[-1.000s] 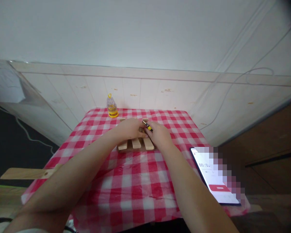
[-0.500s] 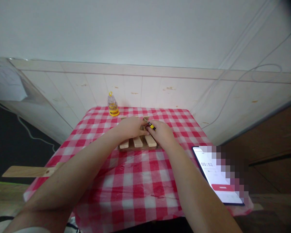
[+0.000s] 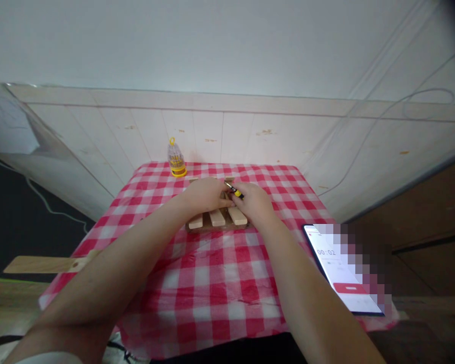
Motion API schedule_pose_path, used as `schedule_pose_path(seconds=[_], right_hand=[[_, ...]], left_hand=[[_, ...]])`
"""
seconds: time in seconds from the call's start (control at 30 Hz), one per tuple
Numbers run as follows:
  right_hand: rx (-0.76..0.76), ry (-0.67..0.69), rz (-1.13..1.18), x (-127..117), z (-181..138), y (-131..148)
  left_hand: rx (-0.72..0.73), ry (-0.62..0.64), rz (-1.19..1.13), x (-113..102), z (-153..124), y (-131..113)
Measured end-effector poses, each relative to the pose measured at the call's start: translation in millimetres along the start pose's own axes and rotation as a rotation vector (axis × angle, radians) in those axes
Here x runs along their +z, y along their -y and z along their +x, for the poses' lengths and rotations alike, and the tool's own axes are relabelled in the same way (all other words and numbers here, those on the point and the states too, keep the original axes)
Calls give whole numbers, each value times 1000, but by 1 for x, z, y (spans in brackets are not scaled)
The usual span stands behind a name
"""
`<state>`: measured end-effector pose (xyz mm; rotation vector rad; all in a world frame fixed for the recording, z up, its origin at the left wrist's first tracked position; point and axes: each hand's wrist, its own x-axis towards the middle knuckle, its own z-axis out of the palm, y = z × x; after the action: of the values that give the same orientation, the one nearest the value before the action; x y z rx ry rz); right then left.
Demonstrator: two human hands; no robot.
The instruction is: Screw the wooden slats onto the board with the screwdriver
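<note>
A small slatted wooden rack (image 3: pixel 217 218) lies near the middle of the table, its pale slats set across a darker crosspiece at the near edge. My left hand (image 3: pixel 203 194) covers the rack's middle, its fingers curled down around it and partly hidden. In my right hand (image 3: pixel 257 201), at the rack's right side, is a small yellow and black screwdriver (image 3: pixel 235 192). Its metal shaft points up and left, close to the left hand's fingers. The two hands nearly touch, and what the screwdriver's tip meets cannot be made out.
A red and white checked cloth (image 3: pixel 208 283) covers the table. A clear, yellow-based case of screwdriver bits (image 3: pixel 177 161) stands at the back left. At the right edge lies a phone (image 3: pixel 341 270) showing a timer. A wooden strip (image 3: pixel 38 264) sticks out past the left edge.
The view has shifted slightly, so the table sits a little higher. Both hands stay at the rack, and the screwdriver's angle has changed a little.
</note>
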<state>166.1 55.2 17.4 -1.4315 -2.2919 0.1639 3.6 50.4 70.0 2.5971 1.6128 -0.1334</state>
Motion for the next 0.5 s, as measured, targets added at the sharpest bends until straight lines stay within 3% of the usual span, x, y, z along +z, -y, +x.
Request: schedule_pose_path(seconds=[0.23,0.37,0.5], right_hand=[[20,-10,79,-2,-2,0],[20,-16,78,-3,-3,1],[38,-21,42,-2,-2,0]], left_hand=[[43,8,-90,-3,-2,5],[108,80,-165,-10,-3,14],[52,158,-128,-21,-6,18]])
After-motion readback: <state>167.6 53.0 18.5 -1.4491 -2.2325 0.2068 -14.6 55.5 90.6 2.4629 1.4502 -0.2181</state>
